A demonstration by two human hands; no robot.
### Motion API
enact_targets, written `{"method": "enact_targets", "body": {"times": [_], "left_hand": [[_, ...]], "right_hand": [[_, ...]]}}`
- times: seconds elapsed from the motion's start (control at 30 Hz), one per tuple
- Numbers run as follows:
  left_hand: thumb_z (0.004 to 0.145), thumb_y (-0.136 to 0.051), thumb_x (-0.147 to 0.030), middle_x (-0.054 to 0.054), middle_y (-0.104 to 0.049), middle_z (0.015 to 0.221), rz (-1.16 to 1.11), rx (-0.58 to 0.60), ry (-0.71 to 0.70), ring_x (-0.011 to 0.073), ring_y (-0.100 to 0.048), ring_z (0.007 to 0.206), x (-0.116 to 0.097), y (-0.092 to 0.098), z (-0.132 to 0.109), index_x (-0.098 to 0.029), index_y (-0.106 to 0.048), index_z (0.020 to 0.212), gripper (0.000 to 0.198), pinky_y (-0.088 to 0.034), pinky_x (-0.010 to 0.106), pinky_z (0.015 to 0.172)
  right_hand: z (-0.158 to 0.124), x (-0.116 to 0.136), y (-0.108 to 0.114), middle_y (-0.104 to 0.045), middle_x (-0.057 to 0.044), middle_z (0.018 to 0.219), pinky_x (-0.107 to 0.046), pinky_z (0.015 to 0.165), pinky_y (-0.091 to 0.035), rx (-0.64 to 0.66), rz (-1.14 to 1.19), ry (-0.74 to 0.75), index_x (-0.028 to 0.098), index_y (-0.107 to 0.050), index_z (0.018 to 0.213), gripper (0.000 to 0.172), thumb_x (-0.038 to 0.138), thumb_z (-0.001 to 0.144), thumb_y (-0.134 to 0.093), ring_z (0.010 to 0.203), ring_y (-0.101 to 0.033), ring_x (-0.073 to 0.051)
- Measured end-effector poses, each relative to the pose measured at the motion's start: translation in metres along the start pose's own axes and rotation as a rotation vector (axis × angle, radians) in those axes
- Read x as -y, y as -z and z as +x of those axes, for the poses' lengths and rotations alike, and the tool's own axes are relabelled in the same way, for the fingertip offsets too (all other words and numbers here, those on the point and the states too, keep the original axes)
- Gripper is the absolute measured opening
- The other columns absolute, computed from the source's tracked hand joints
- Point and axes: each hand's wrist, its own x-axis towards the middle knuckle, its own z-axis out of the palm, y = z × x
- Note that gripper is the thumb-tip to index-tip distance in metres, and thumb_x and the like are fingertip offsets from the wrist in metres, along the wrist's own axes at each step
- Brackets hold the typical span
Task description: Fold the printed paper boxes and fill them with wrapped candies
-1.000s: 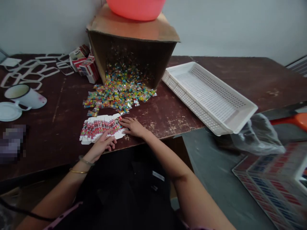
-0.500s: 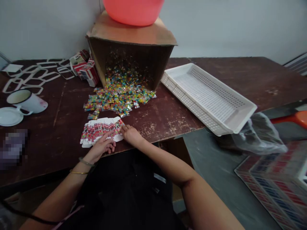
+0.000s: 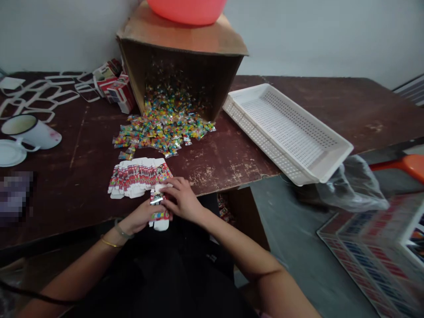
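A small printed carton (image 3: 158, 211) with white end flaps is held at the table's front edge, close to my body. My left hand (image 3: 141, 215) grips it from the left. On its right side my right hand (image 3: 181, 199) also holds it, thumb and fingers bent around it. Just beyond lies a fanned row of flat red-and-white cartons (image 3: 137, 176), overlapping one another. Behind them a heap of small wrapped candies (image 3: 165, 128) in many colours spills from a cardboard box (image 3: 185, 39) lying on its side.
A white perforated tray (image 3: 291, 132) overhangs the table's right edge. An enamel mug (image 3: 36, 132) and a white lid (image 3: 11, 153) stand left. A red basin (image 3: 188, 11) rests on the box. An open box (image 3: 243, 216) sits below the table edge.
One carton has left the right end of the fanned row and come toward my body. Both hands have moved from the row to grip it.
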Motion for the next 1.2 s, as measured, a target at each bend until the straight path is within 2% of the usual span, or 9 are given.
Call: {"method": "enact_targets", "body": {"times": [0.13,0.3,0.5,0.63,0.7,0.83,0.97,1.1,1.2], "left_hand": [[0.068,-0.07,-0.026,0.004,-0.069,0.058,0.06,0.073,0.031,0.0142,-0.06,0.052,0.001,-0.008,-0.008,-0.013,-0.064,0.067,0.014,-0.044,0.025,0.054],[0.072,-0.072,-0.033,0.008,-0.072,0.077,0.191,0.288,0.034,0.0189,-0.068,0.066,0.0,-0.01,-0.01,-0.013,-0.065,0.084,0.024,-0.05,0.029,0.061],[0.071,-0.071,-0.04,-0.002,-0.06,0.062,0.522,-0.217,-0.286,0.0166,-0.058,0.058,0.021,-0.009,0.005,-0.017,-0.058,0.073,0.026,-0.047,0.027,0.056],[0.084,-0.061,-0.037,0.0,-0.063,0.077,0.448,-0.097,-0.35,0.0171,-0.061,0.069,0.025,-0.008,-0.005,-0.019,-0.055,0.099,0.024,-0.047,0.024,0.054],[0.084,-0.063,-0.033,-0.002,-0.063,0.081,0.373,-0.116,-0.39,0.0155,-0.061,0.068,0.024,-0.01,-0.014,-0.022,-0.046,0.111,0.034,-0.044,0.02,0.049],[0.085,-0.064,-0.028,-0.001,-0.067,0.083,0.357,-0.154,-0.453,0.0156,-0.065,0.075,0.028,-0.013,-0.028,-0.023,-0.047,0.107,0.029,-0.051,0.024,0.065],[0.082,-0.066,-0.03,0.002,-0.071,0.086,0.492,-0.079,-0.362,0.0197,-0.067,0.081,0.043,-0.006,-0.038,-0.021,-0.061,0.101,0.021,-0.052,0.031,0.076],[0.083,-0.065,-0.031,0.005,-0.072,0.086,0.603,-0.019,-0.358,0.0209,-0.065,0.081,0.055,-0.002,-0.046,-0.021,-0.075,0.088,0.015,-0.049,0.03,0.078],[0.08,-0.067,-0.031,0.003,-0.069,0.084,0.385,-0.079,-0.278,0.0199,-0.064,0.081,0.063,-0.006,-0.047,-0.021,-0.074,0.09,0.015,-0.049,0.029,0.077]], "right_hand": [[0.006,-0.011,0.01,-0.056,-0.01,0.132,-0.039,0.105,-0.037,0.122,0.295,-0.081,0.017,-0.068,0.087,0.015,0.029,0.08,-0.074,0.124,-0.048,-0.023],[-0.001,-0.019,0.018,-0.061,-0.007,0.118,-0.033,0.1,-0.04,0.331,0.544,-0.119,0.016,-0.069,0.076,0.013,0.027,0.081,-0.073,0.113,-0.056,-0.019],[-0.023,-0.018,0.007,-0.064,-0.003,0.088,-0.028,0.082,-0.044,0.134,0.533,-0.264,0.016,-0.067,0.088,0.01,0.021,0.09,-0.058,0.085,-0.059,-0.015],[-0.043,-0.01,0.002,-0.064,0.0,0.087,-0.027,0.077,-0.044,0.134,0.587,-0.352,0.019,-0.06,0.097,0.01,0.025,0.089,-0.059,0.081,-0.058,-0.015],[-0.053,-0.005,0.0,-0.065,0.001,0.087,-0.025,0.073,-0.045,0.058,0.712,-0.443,0.022,-0.053,0.108,0.028,0.029,0.085,-0.066,0.076,-0.058,-0.013],[-0.073,0.002,-0.015,-0.059,0.004,0.073,-0.02,0.056,-0.043,-0.095,1.176,-0.711,0.02,-0.053,0.1,0.035,0.046,0.081,-0.068,0.06,-0.053,-0.009],[-0.093,0.0,-0.028,-0.058,0.002,0.073,-0.017,0.055,-0.045,0.076,1.509,-0.939,0.016,-0.059,0.084,0.033,0.043,0.074,-0.075,0.062,-0.055,-0.007],[-0.101,-0.005,-0.03,-0.062,0.002,0.074,-0.019,0.057,-0.048,0.186,1.408,-0.967,0.014,-0.066,0.089,0.033,0.029,0.064,-0.08,0.059,-0.055,-0.007],[-0.096,0.001,-0.025,-0.065,0.0,0.078,-0.022,0.061,-0.049,0.179,1.088,-0.796,0.015,-0.071,0.089,0.022,0.027,0.071,-0.074,0.062,-0.057,-0.009]]}}
